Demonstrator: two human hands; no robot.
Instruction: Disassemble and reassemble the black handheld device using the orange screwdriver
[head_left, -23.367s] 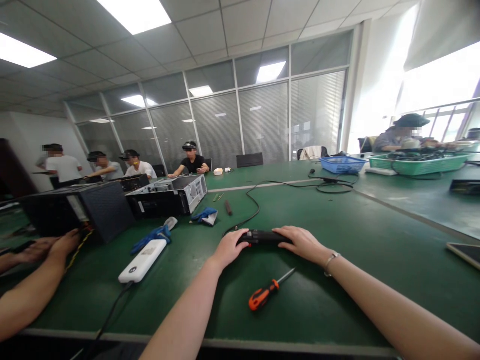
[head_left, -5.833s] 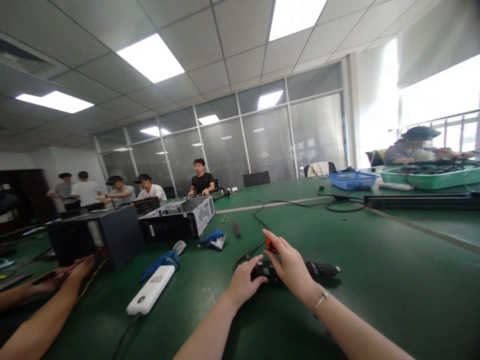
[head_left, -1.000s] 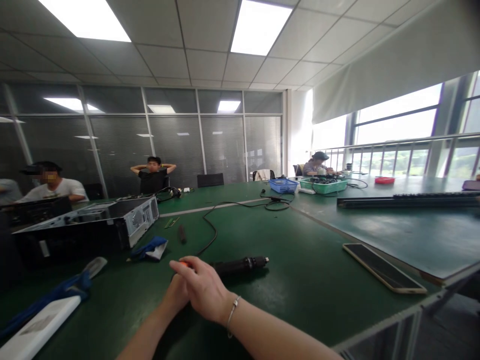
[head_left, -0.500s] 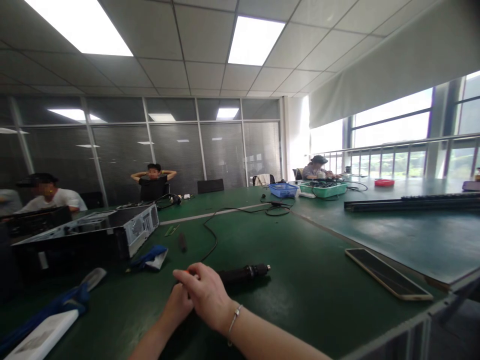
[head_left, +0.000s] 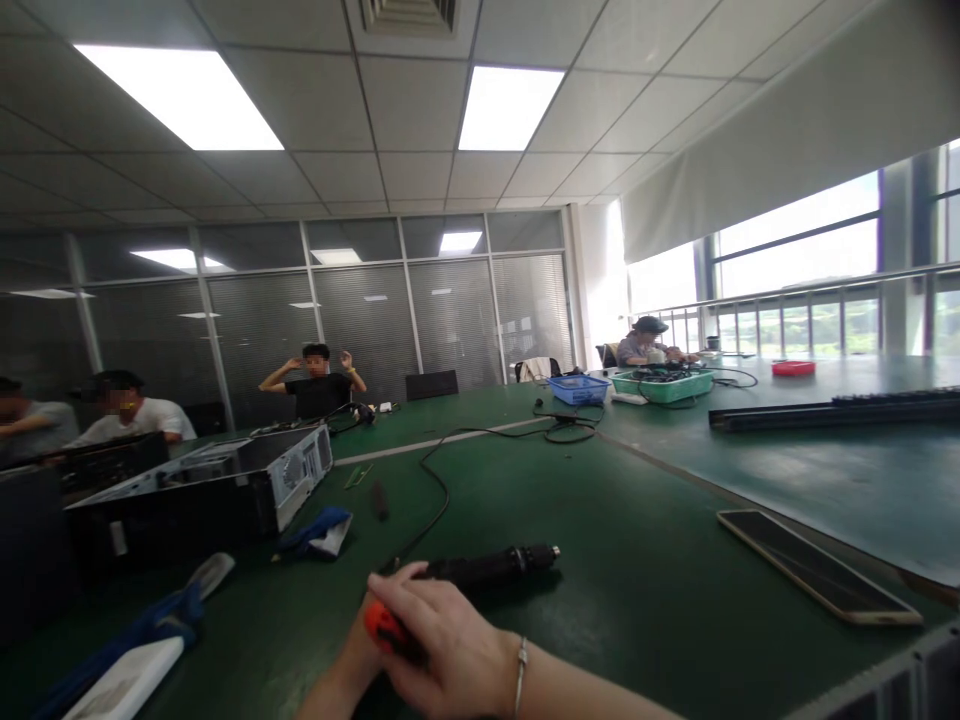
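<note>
My right hand (head_left: 469, 645), with a bracelet at the wrist, is closed round a tool with an orange-and-black handle (head_left: 388, 628); its far end is hidden. My left hand (head_left: 365, 640) is right behind it, mostly covered, its fingers curled; what they hold I cannot make out. Just beyond both hands a black electric screwdriver (head_left: 491, 568) lies on the green table, tip to the right, near a black cord (head_left: 442, 490). A blue-and-white crumpled item (head_left: 322, 532) lies to the left of the hands.
An opened computer case (head_left: 202, 490) stands at left. A blue cloth-like item (head_left: 142, 640) with a white block (head_left: 127, 685) lies in front of it. A phone (head_left: 817, 565) rests at right. Blue (head_left: 577, 392) and green (head_left: 667, 388) baskets stand farther back. Several people sit around the table.
My view has tilted up and shifted slightly left. My right hand has turned, so the orange-and-black handle shows more. Across the table, a person's hands have come out from behind the head.
</note>
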